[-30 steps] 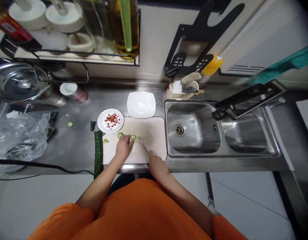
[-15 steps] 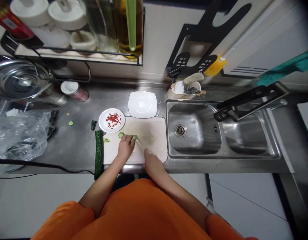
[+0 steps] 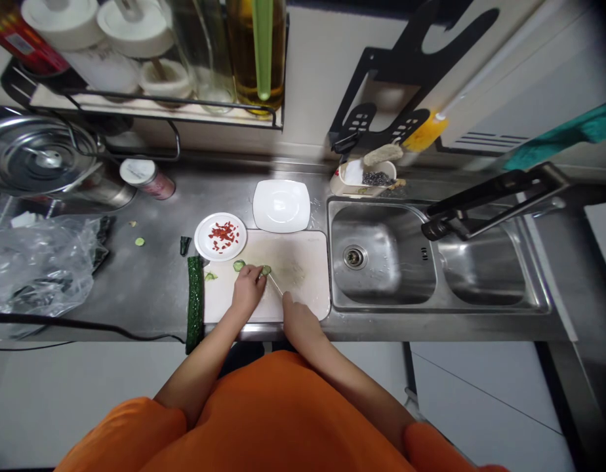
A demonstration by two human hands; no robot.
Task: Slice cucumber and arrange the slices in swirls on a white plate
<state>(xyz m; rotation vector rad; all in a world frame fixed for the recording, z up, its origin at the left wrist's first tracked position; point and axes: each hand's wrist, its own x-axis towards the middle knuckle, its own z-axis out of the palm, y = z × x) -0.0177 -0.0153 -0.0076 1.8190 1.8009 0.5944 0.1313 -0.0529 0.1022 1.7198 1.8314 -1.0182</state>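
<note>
On the white cutting board [image 3: 310,262], my left hand [image 3: 248,288] pinches a small piece of cucumber [image 3: 266,269] under bent fingers. My right hand [image 3: 302,322] is closed round the handle of a knife [image 3: 275,284]. Its thin blade slants up and left, its tip end at the cucumber piece; whether it touches is too small to tell. Another cucumber piece [image 3: 239,265] lies just left of my left fingertips. Thin green scraps [image 3: 211,276] rest near the board's left edge. A long dark green cucumber [image 3: 195,301] lies along that edge, jutting past the counter front.
A round white plate [image 3: 201,244] with chopped red bits overlaps the board's upper left corner. Behind the board sits a white dish [image 3: 282,204]. The steel sink [image 3: 382,262] adjoins on the right. Plastic bags [image 3: 47,262] and a black cable [image 3: 86,324] lie left.
The knife blade has turned a little and now looks thinner, nearly edge-on. Both hands stay in almost the same place.
</note>
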